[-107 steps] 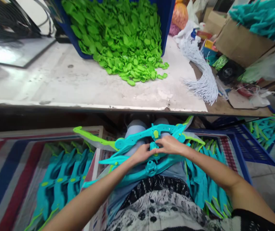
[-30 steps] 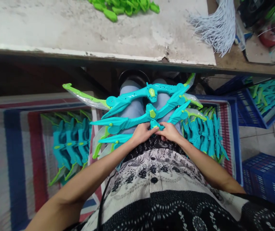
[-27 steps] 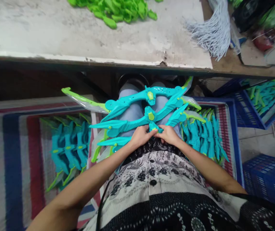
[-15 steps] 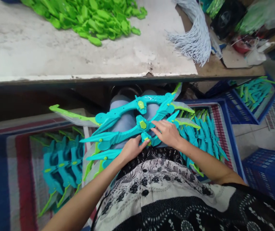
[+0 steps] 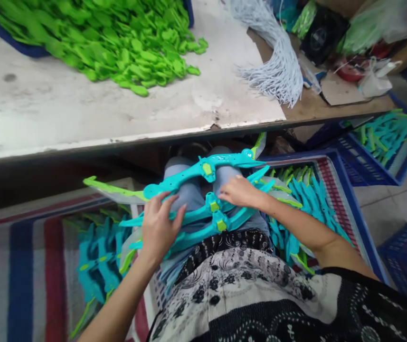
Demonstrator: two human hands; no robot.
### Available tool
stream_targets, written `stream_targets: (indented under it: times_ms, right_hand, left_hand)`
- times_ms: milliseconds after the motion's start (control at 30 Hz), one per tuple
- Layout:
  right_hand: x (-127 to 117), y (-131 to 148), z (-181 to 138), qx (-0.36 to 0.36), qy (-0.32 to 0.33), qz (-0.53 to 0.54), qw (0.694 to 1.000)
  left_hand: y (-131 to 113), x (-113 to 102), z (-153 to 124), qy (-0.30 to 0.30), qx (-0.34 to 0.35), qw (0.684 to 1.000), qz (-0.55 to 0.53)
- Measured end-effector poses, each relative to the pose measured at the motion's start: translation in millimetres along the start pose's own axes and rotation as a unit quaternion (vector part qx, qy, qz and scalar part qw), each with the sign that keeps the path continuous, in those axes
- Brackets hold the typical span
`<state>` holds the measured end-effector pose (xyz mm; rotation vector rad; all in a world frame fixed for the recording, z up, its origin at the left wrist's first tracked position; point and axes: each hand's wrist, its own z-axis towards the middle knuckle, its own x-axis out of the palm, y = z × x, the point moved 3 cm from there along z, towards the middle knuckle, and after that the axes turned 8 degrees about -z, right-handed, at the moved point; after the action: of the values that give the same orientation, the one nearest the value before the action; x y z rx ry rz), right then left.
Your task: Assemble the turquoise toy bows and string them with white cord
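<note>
Three turquoise plastic toy bows with lime-green centre pieces lie across my lap. The farthest toy bow [image 5: 207, 169] rests over my knees, its grey-and-green tips sticking out. Nearer me, the middle toy bow [image 5: 213, 205] and the nearest toy bow [image 5: 222, 225] lie close together. My left hand [image 5: 159, 223] is open over the left limbs, thumb and fingers apart, fingertips beside the farthest bow. My right hand [image 5: 241, 192] is closed, fingers curled together just above the middle bow's right limb. Whatever its fingertips may hold is hidden.
A worktable [image 5: 175, 107] ahead bears a heap of green plastic pieces [image 5: 132, 57] and a bundle of pale cords [image 5: 278, 71]. A blue crate [image 5: 363, 237] of toy bows stands at my right, with another crate [image 5: 384, 166] beyond. More bows [image 5: 99, 259] lie at left.
My left hand has left the nearest bow's centre and moved left, fingers spreading. My right hand has lifted off the middle bow's centre. The two nearer bows have shifted closer together.
</note>
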<state>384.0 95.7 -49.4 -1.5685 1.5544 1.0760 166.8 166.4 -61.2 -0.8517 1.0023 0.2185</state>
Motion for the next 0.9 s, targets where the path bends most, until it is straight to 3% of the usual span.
stream_targets:
  times_ms: [100, 167, 267, 433, 600, 900]
  right_hand:
    - [-12.9, -20.0, 17.8, 0.074, -0.143, 0.0, 0.987]
    - [-13.5, -33.8, 30.9, 0.099, -0.173, -0.018, 0.98]
    - [-5.7, -47.5, 43.8, 0.122, -0.126, -0.038, 0.984]
    - [3.3, -40.0, 37.9, 0.125, -0.093, -0.042, 0.987]
    - [2.8, -29.6, 30.4, 0.112, -0.093, -0.028, 0.989]
    - [-1.6, -31.9, 23.6, 0.122, -0.106, -0.004, 0.987]
  left_hand:
    - [14.0, 13.4, 32.7, 0.034, -0.014, 0.998, 0.056]
    - [18.3, 27.3, 51.2, 0.083, -0.028, 0.992, 0.092]
    - [20.5, 39.6, 67.9, 0.15, -0.055, 0.976, 0.146]
    - [30.6, 32.1, 64.6, 0.19, -0.033, 0.969, 0.154]
    - [43.7, 28.3, 52.1, 0.173, -0.004, 0.977, 0.127]
    - [42.8, 28.1, 47.6, 0.116, 0.01, 0.99, 0.084]
